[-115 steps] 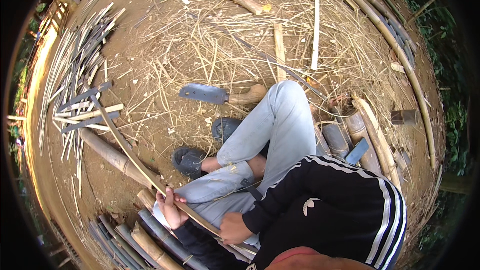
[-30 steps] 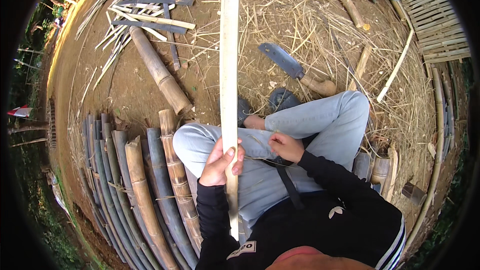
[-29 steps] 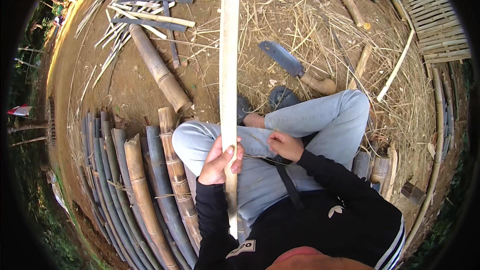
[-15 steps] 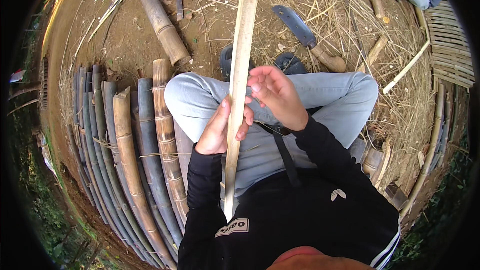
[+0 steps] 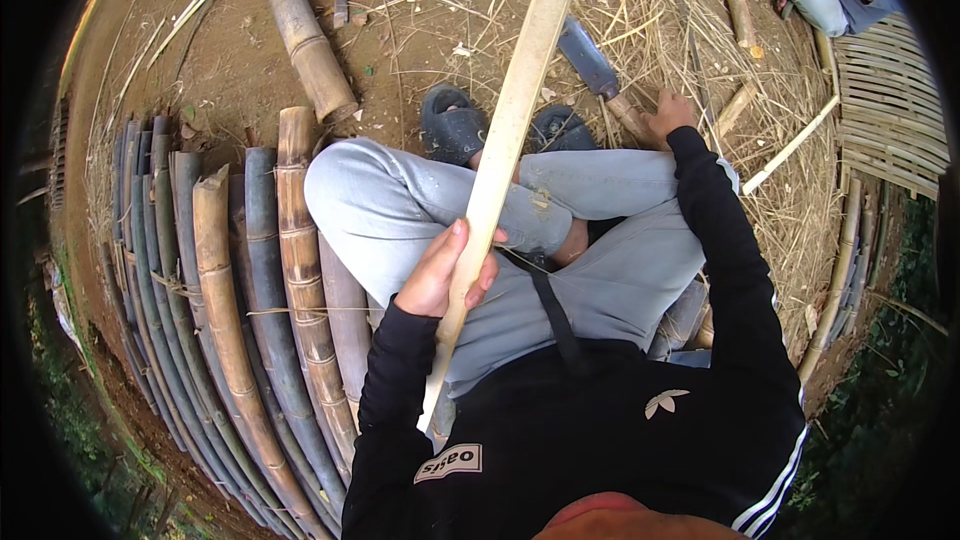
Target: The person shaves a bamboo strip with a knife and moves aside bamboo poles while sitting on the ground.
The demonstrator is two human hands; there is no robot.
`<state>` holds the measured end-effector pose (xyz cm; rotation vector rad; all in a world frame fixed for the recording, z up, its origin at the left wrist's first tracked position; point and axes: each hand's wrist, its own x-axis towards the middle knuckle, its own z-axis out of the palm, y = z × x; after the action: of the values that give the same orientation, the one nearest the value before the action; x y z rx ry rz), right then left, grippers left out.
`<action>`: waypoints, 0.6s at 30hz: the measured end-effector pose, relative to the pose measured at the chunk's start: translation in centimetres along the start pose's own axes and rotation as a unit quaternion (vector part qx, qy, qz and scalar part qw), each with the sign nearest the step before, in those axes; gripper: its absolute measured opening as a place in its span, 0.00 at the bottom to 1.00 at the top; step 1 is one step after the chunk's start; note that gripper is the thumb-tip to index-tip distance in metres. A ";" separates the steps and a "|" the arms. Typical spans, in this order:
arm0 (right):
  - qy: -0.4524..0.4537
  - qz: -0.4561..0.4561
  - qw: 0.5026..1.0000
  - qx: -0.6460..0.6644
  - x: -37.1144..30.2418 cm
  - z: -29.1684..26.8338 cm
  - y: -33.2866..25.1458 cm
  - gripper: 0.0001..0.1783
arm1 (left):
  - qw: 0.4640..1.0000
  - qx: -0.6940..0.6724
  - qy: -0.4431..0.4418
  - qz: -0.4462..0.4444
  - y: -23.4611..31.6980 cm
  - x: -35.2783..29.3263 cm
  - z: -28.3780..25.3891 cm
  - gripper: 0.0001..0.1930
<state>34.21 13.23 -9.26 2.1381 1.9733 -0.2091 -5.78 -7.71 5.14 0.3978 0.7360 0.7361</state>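
R hand (image 5: pixel 668 118) moved from near strip (image 5: pixel 505 125) to knife handle (image 5: pixel 629 117), hold unclear; L hand (image 5: pixel 450 272) curled snug round strip.

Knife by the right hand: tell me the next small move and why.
Probably close the right hand around the knife's wooden handle: the hand is at its butt end, a firm grip cannot be made out, and the left hand holds the pale strip.
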 end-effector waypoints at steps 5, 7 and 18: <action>-0.035 -0.010 0.999 0.034 -0.9 -0.7 -4.0 0.33 | 0.994 0.058 0.082 -0.032 -0.4 2.0 0.4 0.24; -0.065 -0.020 0.998 0.016 -1.0 -0.2 -4.1 0.32 | 0.982 0.118 0.142 -0.048 -1.4 3.6 0.7 0.22; -0.123 -0.009 0.990 0.074 1.4 3.1 -5.2 0.32 | 0.950 0.159 0.220 -0.157 -3.5 9.0 -0.2 0.13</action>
<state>29.26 14.14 -12.93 2.0662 1.8864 -0.6095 0.26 -3.57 -1.06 0.3979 1.3171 0.4035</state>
